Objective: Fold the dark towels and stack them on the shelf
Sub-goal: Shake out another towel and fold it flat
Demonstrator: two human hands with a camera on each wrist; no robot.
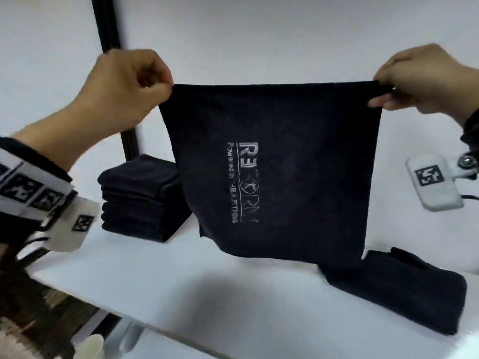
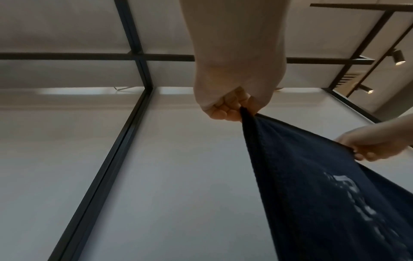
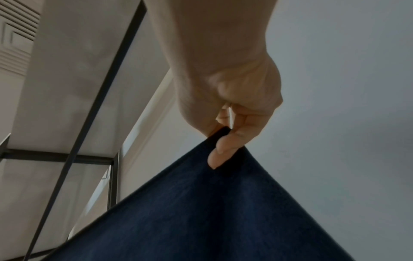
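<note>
A dark towel (image 1: 298, 156) with pale printed lettering hangs stretched in the air above the white shelf (image 1: 181, 288). My left hand (image 1: 129, 86) pinches its top left corner, and my right hand (image 1: 417, 79) pinches its top right corner. The left wrist view shows the left hand (image 2: 230, 107) gripping the towel (image 2: 324, 203) at the corner, with the right hand (image 2: 371, 146) at the far end. In the right wrist view the thumb and fingers (image 3: 225, 150) clamp the towel (image 3: 212, 220). A stack of folded dark towels (image 1: 140, 198) stands at the shelf's back left.
Another dark towel (image 1: 399, 288) lies loosely on the shelf at the right, under the hanging one. A black frame post (image 1: 111, 47) rises behind the left hand. A white wall backs the shelf. A pale cup (image 1: 92, 345) sits below the shelf at bottom left.
</note>
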